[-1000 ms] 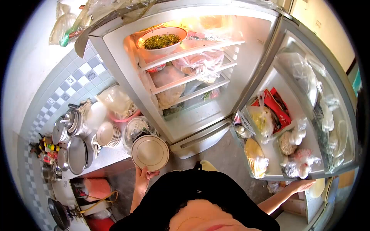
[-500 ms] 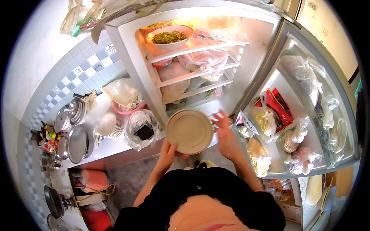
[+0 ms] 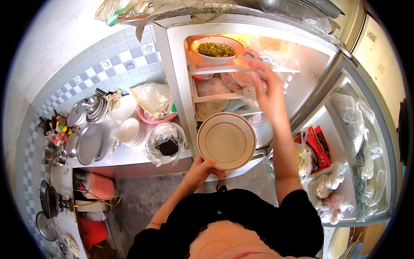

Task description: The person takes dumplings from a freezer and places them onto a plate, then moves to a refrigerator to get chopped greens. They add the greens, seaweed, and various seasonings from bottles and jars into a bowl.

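In the head view my left hand (image 3: 202,170) grips the near edge of a cream plate (image 3: 226,140) with brown rings round its rim. The plate is held up in front of the open fridge (image 3: 179,86), its inside facing up. My right hand (image 3: 268,88) is raised at the fridge opening, fingers apart and partly blurred, in front of the bagged food (image 3: 241,84) on the shelves. Nothing shows in that hand. On the top shelf sits a bowl of chopped greens (image 3: 215,49), left of my right hand.
The fridge door (image 3: 345,142) stands open at the right, its racks filled with bags. Left of the fridge, a counter (image 3: 108,162) carries stacked bowls (image 3: 131,131), a metal tray (image 3: 89,144) and a bagged container (image 3: 166,144). Red buckets (image 3: 100,185) stand below.
My right hand has left the plate's side and risen to the fridge shelves. The left hand still holds the plate, now slightly further right in view. The view has shifted.
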`<state>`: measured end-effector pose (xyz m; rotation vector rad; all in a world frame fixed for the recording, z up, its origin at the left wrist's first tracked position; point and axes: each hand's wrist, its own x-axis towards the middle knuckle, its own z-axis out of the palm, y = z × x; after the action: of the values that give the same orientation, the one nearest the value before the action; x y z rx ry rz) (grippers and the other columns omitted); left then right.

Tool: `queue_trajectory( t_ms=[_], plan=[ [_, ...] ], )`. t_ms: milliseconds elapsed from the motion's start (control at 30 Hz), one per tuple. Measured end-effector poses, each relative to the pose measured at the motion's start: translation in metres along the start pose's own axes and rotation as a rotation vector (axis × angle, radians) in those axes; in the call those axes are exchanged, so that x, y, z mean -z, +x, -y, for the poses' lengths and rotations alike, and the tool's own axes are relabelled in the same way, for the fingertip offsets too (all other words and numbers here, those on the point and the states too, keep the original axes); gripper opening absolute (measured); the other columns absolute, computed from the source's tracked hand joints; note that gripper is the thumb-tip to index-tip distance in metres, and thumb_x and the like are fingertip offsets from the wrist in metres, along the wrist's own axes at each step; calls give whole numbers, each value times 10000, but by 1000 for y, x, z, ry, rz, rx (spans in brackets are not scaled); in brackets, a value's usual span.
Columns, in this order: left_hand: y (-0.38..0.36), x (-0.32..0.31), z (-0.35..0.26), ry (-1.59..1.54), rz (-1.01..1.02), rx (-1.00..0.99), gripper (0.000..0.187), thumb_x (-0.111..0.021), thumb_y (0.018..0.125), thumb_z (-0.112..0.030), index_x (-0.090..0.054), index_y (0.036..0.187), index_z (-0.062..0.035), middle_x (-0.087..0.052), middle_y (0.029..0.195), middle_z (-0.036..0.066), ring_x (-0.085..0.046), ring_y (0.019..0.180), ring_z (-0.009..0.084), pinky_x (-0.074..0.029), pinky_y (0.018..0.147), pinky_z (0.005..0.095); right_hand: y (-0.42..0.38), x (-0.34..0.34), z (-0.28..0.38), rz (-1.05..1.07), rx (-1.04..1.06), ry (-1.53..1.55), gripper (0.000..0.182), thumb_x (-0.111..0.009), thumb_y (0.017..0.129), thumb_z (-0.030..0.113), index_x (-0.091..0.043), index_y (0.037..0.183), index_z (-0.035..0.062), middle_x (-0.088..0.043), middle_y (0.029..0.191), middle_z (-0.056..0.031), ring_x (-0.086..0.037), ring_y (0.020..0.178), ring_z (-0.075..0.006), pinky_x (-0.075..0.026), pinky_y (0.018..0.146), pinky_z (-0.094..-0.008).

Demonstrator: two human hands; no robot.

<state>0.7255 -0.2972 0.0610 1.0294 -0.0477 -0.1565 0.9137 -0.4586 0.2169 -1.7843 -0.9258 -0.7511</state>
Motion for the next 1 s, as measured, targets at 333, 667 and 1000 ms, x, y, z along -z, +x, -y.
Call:
queue_trajectory(
  t_ms=[333, 667, 1000],
  plan=[
    [7, -2, 6, -301, -7, 63, 415, -506, 933, -197, -442, 1267, 42, -579, 1207, 156, -619, 1030, 273, -510, 901, 448, 163, -56, -53, 966, -120, -563, 512, -677, 839, 411, -595, 1229, 89, -656, 1096, -143, -618, 994, -269, -475, 856, -344],
    [36, -8, -10, -171, -86, -119, 487, -508, 938, -287, -444, 1302, 30, -576, 1244, 128, -586, 1119, 236, -462, 975, 396, 177, -69, -83, 878, -245, -200, 275, -798, 721, 226, -690, 941, 101, -666, 829, -37, -624, 742, -174, -539, 656, -326],
    [59, -33, -57, -150, -118, -253, 436, -425, 978, -282, -473, 1286, 22, -590, 1234, 127, -604, 1100, 226, -496, 943, 380, 181, -79, -117, 727, -244, 55, 130, -699, 849, 169, -679, 948, 87, -669, 885, -16, -631, 724, -125, -542, 617, -266]
  ],
)
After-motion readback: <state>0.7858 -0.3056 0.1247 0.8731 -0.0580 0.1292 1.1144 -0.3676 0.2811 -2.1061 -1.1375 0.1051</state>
